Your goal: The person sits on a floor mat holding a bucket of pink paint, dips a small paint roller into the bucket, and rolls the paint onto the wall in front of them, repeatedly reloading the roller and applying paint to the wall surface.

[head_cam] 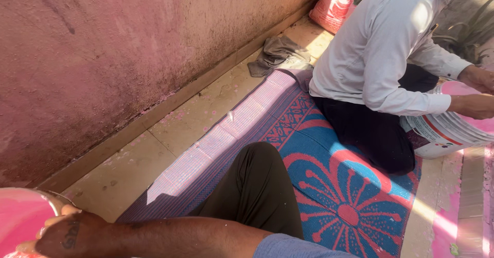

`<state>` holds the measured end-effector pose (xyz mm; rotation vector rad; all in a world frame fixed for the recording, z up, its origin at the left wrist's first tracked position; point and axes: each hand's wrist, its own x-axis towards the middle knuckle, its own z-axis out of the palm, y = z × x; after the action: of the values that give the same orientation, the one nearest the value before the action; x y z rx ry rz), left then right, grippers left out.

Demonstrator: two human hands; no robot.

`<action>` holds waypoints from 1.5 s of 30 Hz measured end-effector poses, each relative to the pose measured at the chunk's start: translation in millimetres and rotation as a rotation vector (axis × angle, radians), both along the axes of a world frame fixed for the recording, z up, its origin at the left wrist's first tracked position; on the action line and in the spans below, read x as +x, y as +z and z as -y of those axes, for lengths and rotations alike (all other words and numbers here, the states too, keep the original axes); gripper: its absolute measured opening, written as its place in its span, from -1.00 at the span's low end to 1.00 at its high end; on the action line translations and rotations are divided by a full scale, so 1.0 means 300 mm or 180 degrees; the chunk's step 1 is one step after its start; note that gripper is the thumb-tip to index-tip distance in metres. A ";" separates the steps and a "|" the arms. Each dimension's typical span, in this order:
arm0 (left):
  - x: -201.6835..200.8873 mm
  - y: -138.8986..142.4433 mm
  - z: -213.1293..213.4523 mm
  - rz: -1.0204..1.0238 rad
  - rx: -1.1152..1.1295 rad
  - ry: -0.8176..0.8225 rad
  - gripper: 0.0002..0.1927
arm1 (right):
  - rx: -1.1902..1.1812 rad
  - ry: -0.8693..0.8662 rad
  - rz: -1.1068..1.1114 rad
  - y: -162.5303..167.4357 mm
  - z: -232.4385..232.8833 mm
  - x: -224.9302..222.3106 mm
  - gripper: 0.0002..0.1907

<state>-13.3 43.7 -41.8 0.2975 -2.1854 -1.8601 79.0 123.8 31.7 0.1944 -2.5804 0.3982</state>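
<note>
At about 8 o'clock in the view, the person's left hand [67, 236] rests closed over the rim of a pink-coated bucket [20, 217], fingers curled over its edge; the bucket is cut off by the left and bottom borders, so only a curved slice of it and a thin wire handle show. The forearm runs along the bottom edge toward 6 o'clock, ending in a blue sleeve [293, 247]. The right hand is out of view entirely. A bent knee in dark trousers [257, 191] lies near the centre on a patterned mat [339, 196] of blue, red and purple. At 2 o'clock a co-worker in a white shirt [381, 47] sits on the mat with their head cut off by the top edge; their hands [476, 96] hold a second white bucket [447, 129] with pink inside, partly cropped at the right. A grey rag [278, 55] lies crumpled at 12 o'clock by the pink-stained wall [103, 57], and a red sack [342, 1] is half hidden behind the co-worker. Pink spatter dots the tiled floor [128, 170].
</note>
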 end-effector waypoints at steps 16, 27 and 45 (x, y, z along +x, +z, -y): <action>-0.106 0.134 0.441 0.0443 -0.0132 -0.0123 -0.45 | -0.0632 0.0702 0.0361 0.023 -0.088 0.162 -0.63; -0.115 0.148 0.363 0.0260 -0.0946 -0.0021 -0.41 | -0.0652 0.0476 0.0061 0.074 -0.061 0.120 -0.58; -0.070 0.212 0.445 0.0628 0.0262 -0.0344 -0.41 | -0.0648 0.0056 0.0079 0.039 -0.012 0.078 -0.60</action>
<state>-34.2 -89.8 21.6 0.4023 -2.2965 -2.0625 102.5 127.5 43.3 0.1403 -2.5427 0.6696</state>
